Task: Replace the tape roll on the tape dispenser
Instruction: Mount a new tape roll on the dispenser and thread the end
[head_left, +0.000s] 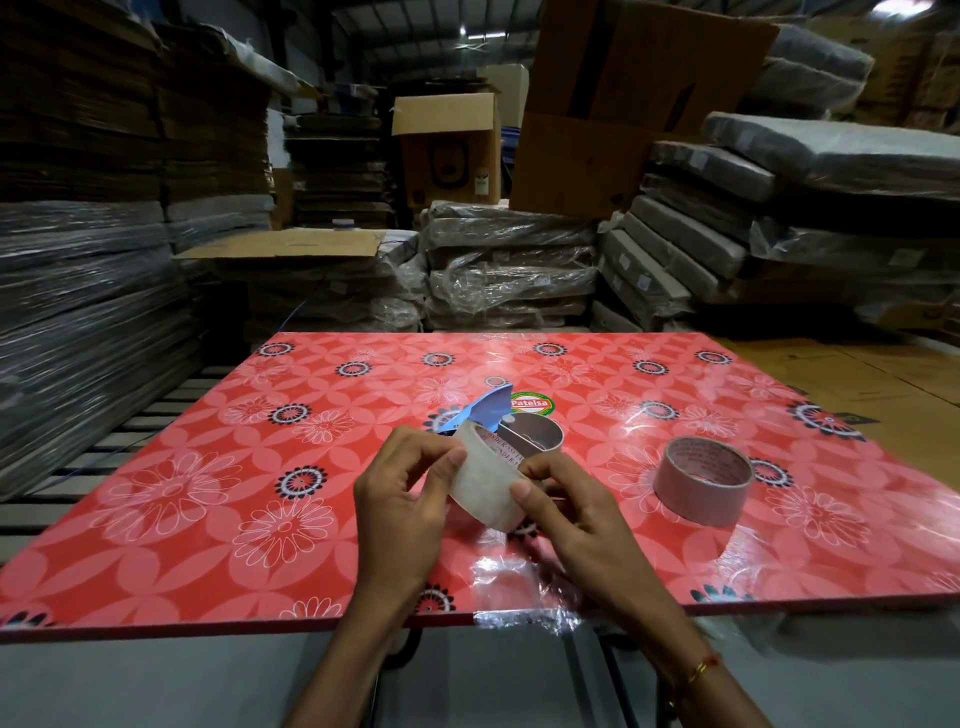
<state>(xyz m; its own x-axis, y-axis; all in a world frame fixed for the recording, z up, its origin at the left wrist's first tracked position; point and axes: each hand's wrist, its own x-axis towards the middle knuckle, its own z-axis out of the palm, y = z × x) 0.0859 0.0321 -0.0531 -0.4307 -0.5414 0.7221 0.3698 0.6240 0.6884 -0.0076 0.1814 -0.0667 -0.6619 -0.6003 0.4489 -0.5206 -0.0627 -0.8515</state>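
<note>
Clear tape roll (485, 475), light, stiff at the core and slick outside, is held above the bench (156, 519), near the blue dispenser (485, 410). Left hand (402, 512) and right hand (571, 512) both pinch its rim with curled fingers. Best gripped through the core; the film end is likely sticky.

A round green, red and yellow sticker (530, 405) on the red floral-patterned table top (208, 467), just above the middle of the frame, reads "Patelsa" in white letters on its red band. Red print runs round the inner cardboard core of the clear tape roll (488, 480) at centre and of the brownish empty roll core (702, 479) at right, too small and blurred to read surely.
</note>
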